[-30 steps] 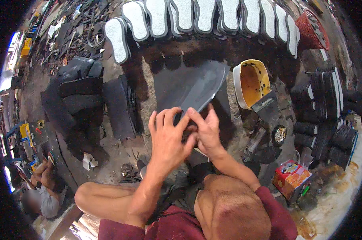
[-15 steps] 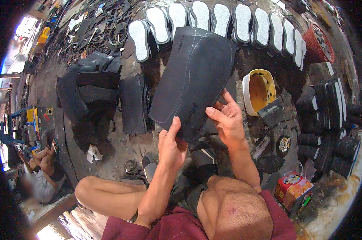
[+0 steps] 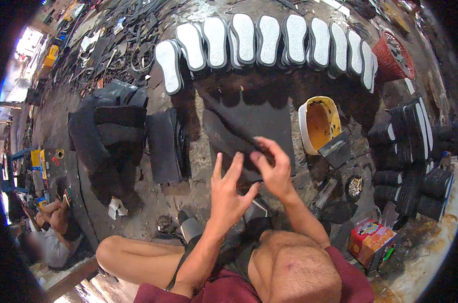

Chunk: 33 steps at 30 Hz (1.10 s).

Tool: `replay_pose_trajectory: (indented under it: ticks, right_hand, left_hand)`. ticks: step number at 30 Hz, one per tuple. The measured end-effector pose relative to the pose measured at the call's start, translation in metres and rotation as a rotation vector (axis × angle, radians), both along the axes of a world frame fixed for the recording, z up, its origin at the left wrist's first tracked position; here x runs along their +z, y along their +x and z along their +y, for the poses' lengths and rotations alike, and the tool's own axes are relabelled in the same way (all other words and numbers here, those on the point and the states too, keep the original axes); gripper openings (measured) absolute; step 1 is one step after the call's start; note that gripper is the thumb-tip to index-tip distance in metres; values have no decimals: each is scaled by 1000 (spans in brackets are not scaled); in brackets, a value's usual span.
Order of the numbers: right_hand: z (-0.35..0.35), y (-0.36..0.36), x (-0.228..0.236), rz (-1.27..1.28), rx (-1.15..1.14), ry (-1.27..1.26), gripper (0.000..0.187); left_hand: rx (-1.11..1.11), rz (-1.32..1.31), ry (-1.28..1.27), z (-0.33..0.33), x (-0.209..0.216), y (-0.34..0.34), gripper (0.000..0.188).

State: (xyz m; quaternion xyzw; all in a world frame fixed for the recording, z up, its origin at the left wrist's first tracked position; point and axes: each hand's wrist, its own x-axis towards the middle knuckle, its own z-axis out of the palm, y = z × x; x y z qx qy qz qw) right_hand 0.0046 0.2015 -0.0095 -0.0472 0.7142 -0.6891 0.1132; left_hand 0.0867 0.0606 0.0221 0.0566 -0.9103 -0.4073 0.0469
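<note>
A black rubber sheet [image 3: 249,126] lies flat just left of the yellow bucket [image 3: 317,121]. The right hand [image 3: 272,169] pinches its near edge, fingers closed; the left hand [image 3: 229,189] hovers beside, fingers spread open.

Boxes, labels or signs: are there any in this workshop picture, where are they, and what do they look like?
Carton: on the floor at lower right, beside the seated person's right knee; boxy, orange and red with printed panels.
Yellow boxes: far left edge, by a blue frame; small, detail unclear.
No signs or screens show.
</note>
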Motion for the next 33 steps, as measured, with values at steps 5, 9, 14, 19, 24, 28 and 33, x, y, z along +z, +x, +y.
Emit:
replay_pose_trajectory:
  ticks: [5,9,14,19,24,28,33]
  right_hand:
    - [37,-69,-45,443,-280,819,52]
    - [67,-188,-7,876,-98,790,49]
    - [63,-325,0,834,295,1443,75]
    - [70,-360,-6,663,558,1525,75]
    - [84,-379,13,795,255,1311,46]
    - [89,-392,23,907,-120,1091,39]
    - [89,-395,32,987,-236,1048,32]
  left_hand:
    - [-226,-181,-220,-16,-98,-28,81]
    - [-405,-148,-419,-48,-146,-46,67]
    - [-533,-122,-444,-82,-140,-96,56]
    - [-540,-259,-233,-60,-133,-85,59]
    - [-353,4,-327,-57,-150,-85,68]
    - [-471,-152,-452,-60,-151,-90,75]
    - [-498,-112,-299,-29,-147,-35,74]
